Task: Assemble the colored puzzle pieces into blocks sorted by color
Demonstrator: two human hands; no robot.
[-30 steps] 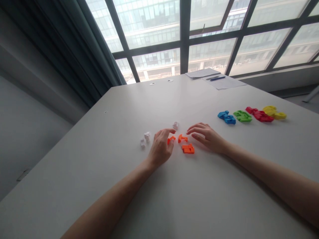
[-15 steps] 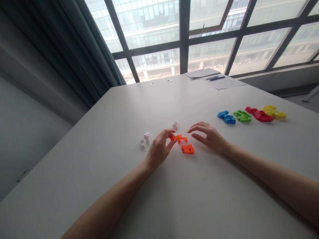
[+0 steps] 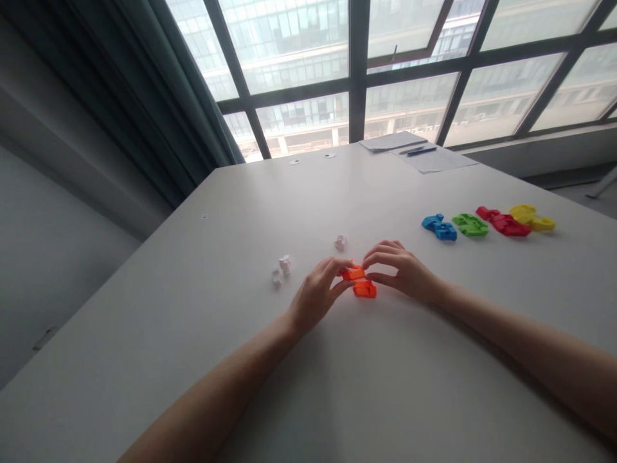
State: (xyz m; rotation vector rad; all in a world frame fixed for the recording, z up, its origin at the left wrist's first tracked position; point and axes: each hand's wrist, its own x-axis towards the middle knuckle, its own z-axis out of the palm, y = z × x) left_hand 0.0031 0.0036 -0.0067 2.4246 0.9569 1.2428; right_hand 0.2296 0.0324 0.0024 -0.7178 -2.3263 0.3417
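My left hand (image 3: pixel 318 288) pinches an orange plastic piece (image 3: pixel 355 273) between thumb and fingers, just above the white table. From the other side my right hand (image 3: pixel 402 270) closes its thumb and fingertips at the right end of that same piece, so both hands are on it. Right below, nearer to me, a second orange plastic piece (image 3: pixel 365 290) rests on the table. Fingers cover part of the upper piece, and its exact shape is hard to make out. A small white piece (image 3: pixel 340 242) lies just beyond my hands.
Small white pieces (image 3: pixel 284 264) lie left of my left hand on the white table (image 3: pixel 270 212). To the right are blue (image 3: pixel 439 227), green (image 3: pixel 470 225), red (image 3: pixel 506 224) and yellow (image 3: pixel 533 218) plastic pieces. Papers (image 3: pixel 393 141) and pens (image 3: pixel 421 152) lie by the window.
My left hand has moved right with the orange piece, which has turned. The right hand's fingers have drawn together onto the piece's right end.
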